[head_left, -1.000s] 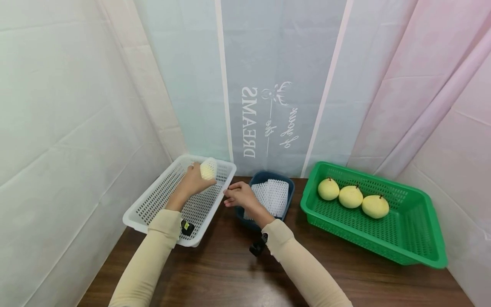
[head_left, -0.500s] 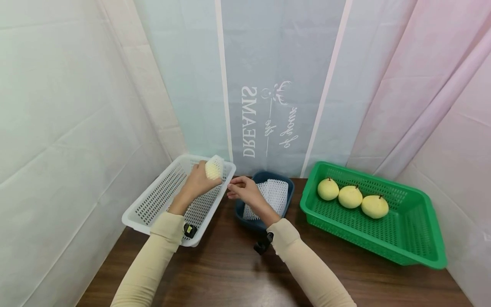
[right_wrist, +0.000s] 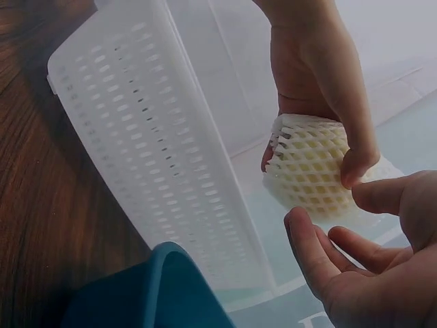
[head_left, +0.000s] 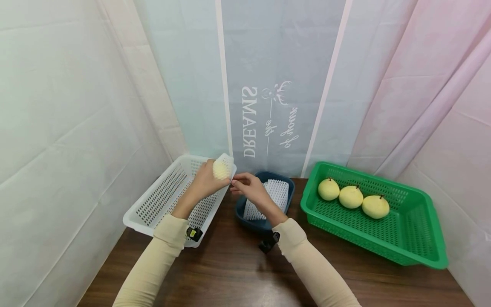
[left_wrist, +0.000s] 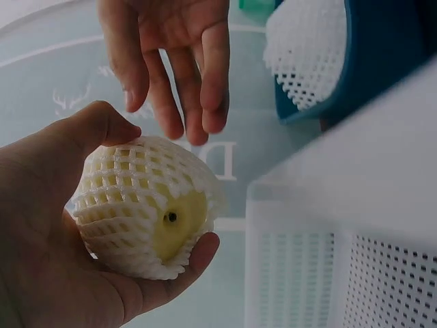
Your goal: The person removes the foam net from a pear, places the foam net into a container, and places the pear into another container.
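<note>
Over the far right corner of the white basket (head_left: pixel 140 221), my left hand (head_left: pixel 205 181) grips a pear in a white foam net (head_left: pixel 222 167). In the left wrist view the pear (left_wrist: pixel 179 222) shows its bare yellow end through the net's opening, with thumb and fingers around the sides. My right hand (head_left: pixel 253 189) hovers close beside it, fingers loosely bent and holding nothing. The right wrist view has the right thumb and fingertips (right_wrist: pixel 298 217) right at the netted pear (right_wrist: pixel 311 164). Below the right hand, flat white foam nets (head_left: pixel 277 192) lie in a small blue basket (head_left: pixel 251 226).
To the right stands a green basket (head_left: pixel 414 256) with three bare pears (head_left: pixel 350 197) along its far side. All the baskets stand on a dark wooden table (head_left: pixel 230 273). A printed curtain (head_left: pixel 284 51) hangs behind, and pale sheets enclose both sides.
My left hand has carried the netted pear to the right, from over the white basket to its far right corner. My right hand has shifted slightly right and stays beside it.
</note>
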Demonstrator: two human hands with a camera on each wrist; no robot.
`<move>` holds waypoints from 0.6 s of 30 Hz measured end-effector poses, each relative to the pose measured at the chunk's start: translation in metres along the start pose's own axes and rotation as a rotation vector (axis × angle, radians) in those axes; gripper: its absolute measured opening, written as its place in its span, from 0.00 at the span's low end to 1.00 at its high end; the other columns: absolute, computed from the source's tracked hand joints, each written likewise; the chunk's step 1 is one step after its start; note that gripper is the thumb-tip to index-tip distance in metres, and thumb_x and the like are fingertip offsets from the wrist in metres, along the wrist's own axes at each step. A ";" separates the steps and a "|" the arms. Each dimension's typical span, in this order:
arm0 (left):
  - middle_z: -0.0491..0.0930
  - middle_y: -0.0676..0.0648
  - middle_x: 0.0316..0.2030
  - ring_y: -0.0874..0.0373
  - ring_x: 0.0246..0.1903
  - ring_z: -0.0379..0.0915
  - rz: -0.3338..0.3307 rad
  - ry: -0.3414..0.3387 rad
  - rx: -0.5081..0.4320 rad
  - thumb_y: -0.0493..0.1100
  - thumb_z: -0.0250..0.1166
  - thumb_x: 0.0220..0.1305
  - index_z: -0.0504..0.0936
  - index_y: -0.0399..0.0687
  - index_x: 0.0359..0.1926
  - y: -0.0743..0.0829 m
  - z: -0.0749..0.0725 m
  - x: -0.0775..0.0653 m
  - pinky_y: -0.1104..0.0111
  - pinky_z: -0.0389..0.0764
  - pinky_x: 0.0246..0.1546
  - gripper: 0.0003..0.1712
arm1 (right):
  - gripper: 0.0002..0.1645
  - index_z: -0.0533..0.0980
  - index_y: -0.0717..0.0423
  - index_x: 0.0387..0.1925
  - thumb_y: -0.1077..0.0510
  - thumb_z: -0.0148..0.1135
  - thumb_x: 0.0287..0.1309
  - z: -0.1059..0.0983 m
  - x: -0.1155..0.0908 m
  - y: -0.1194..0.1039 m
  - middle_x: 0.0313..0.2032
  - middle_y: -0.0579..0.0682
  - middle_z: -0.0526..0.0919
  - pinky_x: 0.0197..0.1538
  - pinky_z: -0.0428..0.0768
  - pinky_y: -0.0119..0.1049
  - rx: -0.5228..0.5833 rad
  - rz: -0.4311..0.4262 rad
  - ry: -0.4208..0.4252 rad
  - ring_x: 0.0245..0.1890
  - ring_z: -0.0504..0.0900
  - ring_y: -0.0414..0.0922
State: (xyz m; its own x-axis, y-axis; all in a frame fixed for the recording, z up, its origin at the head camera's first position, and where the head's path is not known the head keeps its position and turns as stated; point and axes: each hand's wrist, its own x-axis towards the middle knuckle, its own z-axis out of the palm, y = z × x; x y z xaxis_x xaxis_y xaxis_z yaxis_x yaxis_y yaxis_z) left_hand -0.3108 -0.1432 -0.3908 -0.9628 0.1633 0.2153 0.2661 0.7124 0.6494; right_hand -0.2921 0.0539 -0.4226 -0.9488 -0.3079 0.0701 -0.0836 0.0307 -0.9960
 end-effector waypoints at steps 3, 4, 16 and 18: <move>0.78 0.33 0.55 0.44 0.47 0.76 0.026 0.001 -0.025 0.52 0.75 0.60 0.68 0.28 0.70 0.004 0.003 -0.002 0.55 0.80 0.44 0.47 | 0.25 0.71 0.67 0.70 0.59 0.58 0.80 -0.002 -0.002 -0.003 0.63 0.69 0.81 0.63 0.84 0.52 0.011 -0.002 -0.019 0.59 0.86 0.63; 0.78 0.33 0.55 0.44 0.47 0.76 0.033 0.001 -0.044 0.52 0.75 0.60 0.68 0.28 0.70 0.005 0.003 -0.002 0.55 0.80 0.44 0.47 | 0.25 0.71 0.67 0.70 0.58 0.58 0.80 -0.003 -0.002 -0.004 0.63 0.68 0.81 0.63 0.84 0.52 0.015 -0.005 -0.025 0.58 0.86 0.62; 0.78 0.36 0.58 0.46 0.48 0.76 0.074 0.002 -0.165 0.51 0.76 0.61 0.68 0.33 0.72 0.014 0.014 -0.008 0.56 0.81 0.45 0.46 | 0.24 0.72 0.62 0.71 0.59 0.58 0.80 -0.015 -0.011 -0.006 0.63 0.64 0.79 0.61 0.86 0.45 -0.020 -0.059 -0.022 0.58 0.86 0.58; 0.77 0.36 0.58 0.46 0.48 0.76 0.084 -0.003 -0.188 0.50 0.76 0.62 0.67 0.33 0.73 0.015 0.016 -0.009 0.57 0.81 0.45 0.46 | 0.24 0.72 0.62 0.70 0.59 0.59 0.79 -0.017 -0.011 -0.006 0.62 0.64 0.79 0.61 0.86 0.46 -0.025 -0.066 -0.019 0.58 0.86 0.58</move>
State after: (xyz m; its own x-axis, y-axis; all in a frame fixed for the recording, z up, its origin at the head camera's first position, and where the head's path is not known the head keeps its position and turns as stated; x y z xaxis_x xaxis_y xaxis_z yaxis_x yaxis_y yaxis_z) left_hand -0.2985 -0.1227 -0.3947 -0.9370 0.2192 0.2721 0.3491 0.5562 0.7542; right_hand -0.2861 0.0735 -0.4167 -0.9351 -0.3278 0.1347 -0.1541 0.0337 -0.9875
